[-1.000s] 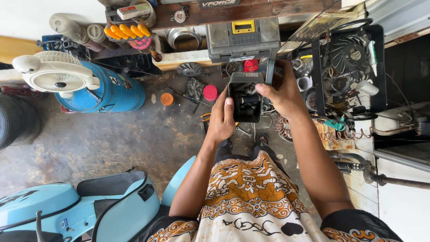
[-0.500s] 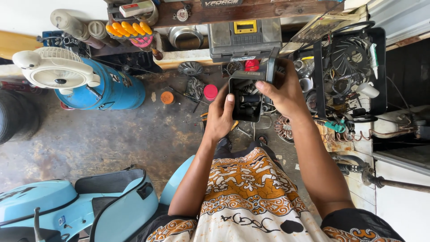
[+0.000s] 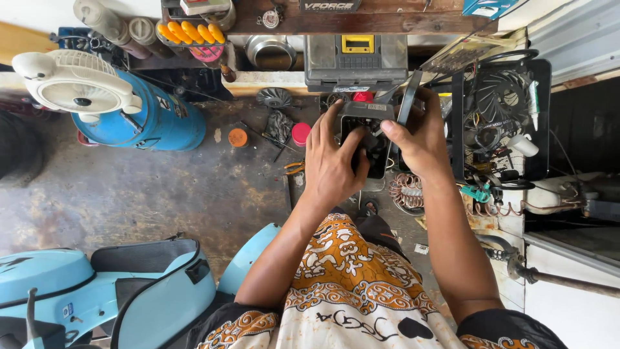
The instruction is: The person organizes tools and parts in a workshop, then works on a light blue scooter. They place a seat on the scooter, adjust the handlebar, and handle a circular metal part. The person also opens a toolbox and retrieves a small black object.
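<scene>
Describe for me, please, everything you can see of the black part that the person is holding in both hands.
The black part is a boxy housing that looks like plastic, with a paler grey top edge and an open, dark inside. It is held up over the stained floor, in front of the grey toolbox. The left hand grips its left side, thumb reaching into the opening; the right hand clasps its right side. Finer detail is hidden by the fingers.

Stained concrete floor (image 3: 129, 194) (grimy) bears blue tank (image 3: 152, 119), orange lid (image 3: 238, 137).
</scene>
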